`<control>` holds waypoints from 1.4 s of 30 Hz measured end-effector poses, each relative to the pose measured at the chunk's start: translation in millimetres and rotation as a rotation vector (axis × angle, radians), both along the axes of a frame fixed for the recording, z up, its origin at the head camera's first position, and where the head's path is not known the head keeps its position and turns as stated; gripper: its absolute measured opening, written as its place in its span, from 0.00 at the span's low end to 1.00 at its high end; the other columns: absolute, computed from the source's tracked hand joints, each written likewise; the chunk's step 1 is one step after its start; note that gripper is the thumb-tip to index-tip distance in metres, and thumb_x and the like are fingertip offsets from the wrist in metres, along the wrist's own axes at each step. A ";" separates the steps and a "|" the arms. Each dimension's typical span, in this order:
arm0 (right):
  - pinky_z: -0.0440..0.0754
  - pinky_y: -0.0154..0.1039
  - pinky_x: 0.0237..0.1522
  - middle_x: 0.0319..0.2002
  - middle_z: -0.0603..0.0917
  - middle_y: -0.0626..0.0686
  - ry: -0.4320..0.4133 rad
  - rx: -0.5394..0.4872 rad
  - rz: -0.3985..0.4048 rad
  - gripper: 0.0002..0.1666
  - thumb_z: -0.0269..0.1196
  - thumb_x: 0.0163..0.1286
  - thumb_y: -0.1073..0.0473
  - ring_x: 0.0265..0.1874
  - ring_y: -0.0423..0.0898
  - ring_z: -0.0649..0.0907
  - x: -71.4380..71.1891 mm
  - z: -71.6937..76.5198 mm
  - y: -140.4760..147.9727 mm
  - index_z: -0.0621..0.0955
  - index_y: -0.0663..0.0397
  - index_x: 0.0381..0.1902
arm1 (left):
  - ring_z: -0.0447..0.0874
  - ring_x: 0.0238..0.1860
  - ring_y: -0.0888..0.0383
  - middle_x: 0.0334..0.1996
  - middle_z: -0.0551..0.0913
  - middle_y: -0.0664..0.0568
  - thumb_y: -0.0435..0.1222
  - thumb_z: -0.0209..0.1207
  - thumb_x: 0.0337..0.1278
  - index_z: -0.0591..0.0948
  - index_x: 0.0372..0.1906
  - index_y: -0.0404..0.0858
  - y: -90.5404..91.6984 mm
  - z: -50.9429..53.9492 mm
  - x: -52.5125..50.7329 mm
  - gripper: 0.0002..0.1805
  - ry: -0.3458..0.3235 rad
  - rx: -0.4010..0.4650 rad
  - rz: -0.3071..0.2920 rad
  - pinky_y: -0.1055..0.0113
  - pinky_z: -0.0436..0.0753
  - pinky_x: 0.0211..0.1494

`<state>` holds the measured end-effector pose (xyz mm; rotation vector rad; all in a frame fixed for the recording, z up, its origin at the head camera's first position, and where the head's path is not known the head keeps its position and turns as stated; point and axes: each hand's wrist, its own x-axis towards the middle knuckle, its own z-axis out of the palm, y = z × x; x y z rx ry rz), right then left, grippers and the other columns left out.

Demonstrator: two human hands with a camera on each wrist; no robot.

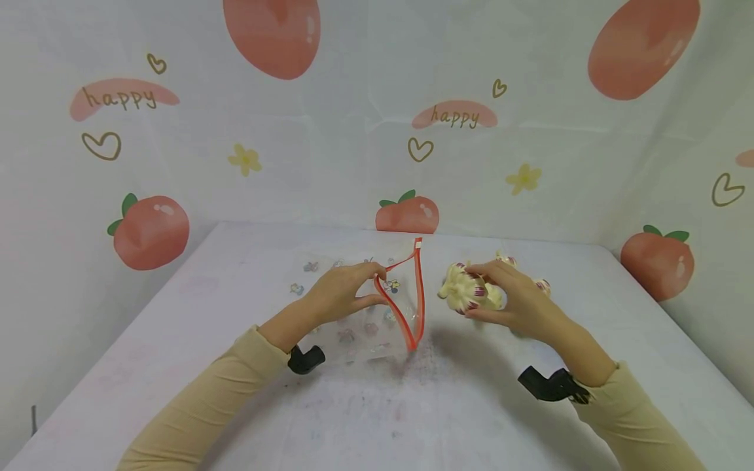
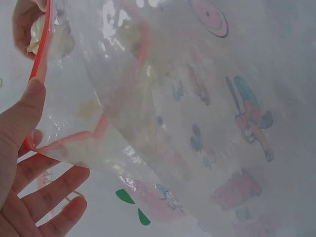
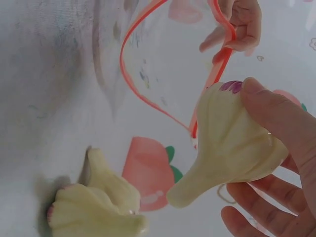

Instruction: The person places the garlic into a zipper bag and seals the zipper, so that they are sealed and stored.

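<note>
My left hand (image 1: pixel 340 291) pinches the red-edged mouth of a clear zip bag (image 1: pixel 353 330) printed with small cartoon figures. In the left wrist view the thumb presses the red zip strip (image 2: pixel 41 54) from one side, with fingers behind it. The bag's mouth gapes toward the right. My right hand (image 1: pixel 518 297) grips a garlic bulb (image 3: pixel 237 138), cream with purple streaks, between thumb and fingers, raised above the table to the right of the bag opening. The bulb is apart from the bag.
More garlic bulbs (image 3: pixel 94 207) lie on the white table (image 1: pixel 365 425) behind and below my right hand, partly hidden by it. A white backdrop (image 1: pixel 353 131) with printed fruit rises at the table's back. Black wrist mounts (image 1: pixel 550 384) sit at both cuffs.
</note>
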<state>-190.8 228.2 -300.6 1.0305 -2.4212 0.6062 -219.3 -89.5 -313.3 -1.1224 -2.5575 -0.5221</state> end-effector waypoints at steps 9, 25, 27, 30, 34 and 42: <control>0.75 0.30 0.43 0.45 0.81 0.53 0.019 0.001 0.026 0.39 0.78 0.38 0.60 0.40 0.40 0.77 -3.6 -0.4 -7.0 0.77 0.60 0.52 | 0.84 0.43 0.56 0.43 0.85 0.52 0.47 0.64 0.51 0.75 0.49 0.41 0.0 -1.1 -1.0 0.22 0.002 0.007 -0.012 0.62 0.82 0.45; 0.79 0.43 0.41 0.45 0.80 0.50 -0.035 -0.006 0.051 0.38 0.77 0.41 0.56 0.40 0.42 0.77 -8.9 -3.8 -24.0 0.76 0.55 0.52 | 0.84 0.43 0.56 0.43 0.84 0.51 0.44 0.66 0.50 0.75 0.48 0.40 0.7 -1.7 -1.3 0.22 -0.015 0.016 -0.016 0.62 0.82 0.44; 0.79 0.43 0.41 0.46 0.80 0.50 -0.051 -0.006 0.052 0.38 0.77 0.42 0.55 0.41 0.42 0.78 -9.4 -4.5 -26.4 0.75 0.55 0.52 | 0.84 0.43 0.56 0.43 0.84 0.51 0.44 0.66 0.50 0.75 0.48 0.40 0.7 -1.5 -1.5 0.22 -0.016 0.017 -0.018 0.62 0.82 0.44; 0.81 0.44 0.40 0.46 0.80 0.51 -0.061 -0.001 0.056 0.38 0.77 0.43 0.55 0.41 0.43 0.78 -10.1 -5.7 -29.8 0.75 0.56 0.53 | 0.84 0.43 0.55 0.43 0.85 0.50 0.45 0.65 0.50 0.75 0.48 0.39 0.6 -1.3 -1.6 0.22 -0.016 0.017 -0.020 0.61 0.82 0.44; 0.82 0.43 0.39 0.47 0.80 0.51 -0.047 0.012 0.065 0.39 0.77 0.43 0.54 0.40 0.43 0.79 -11.8 -6.8 -34.6 0.75 0.56 0.53 | 0.84 0.43 0.56 0.43 0.85 0.50 0.45 0.65 0.51 0.75 0.49 0.39 0.5 -1.0 -1.5 0.22 -0.015 0.013 -0.019 0.62 0.82 0.44; 0.83 0.44 0.41 0.47 0.79 0.51 -0.113 0.011 0.069 0.38 0.76 0.46 0.55 0.41 0.44 0.80 -9.9 -5.5 -40.3 0.74 0.55 0.55 | 0.85 0.43 0.56 0.43 0.84 0.52 0.46 0.65 0.51 0.75 0.48 0.40 0.6 -0.7 -0.9 0.22 0.006 0.017 -0.021 0.62 0.82 0.43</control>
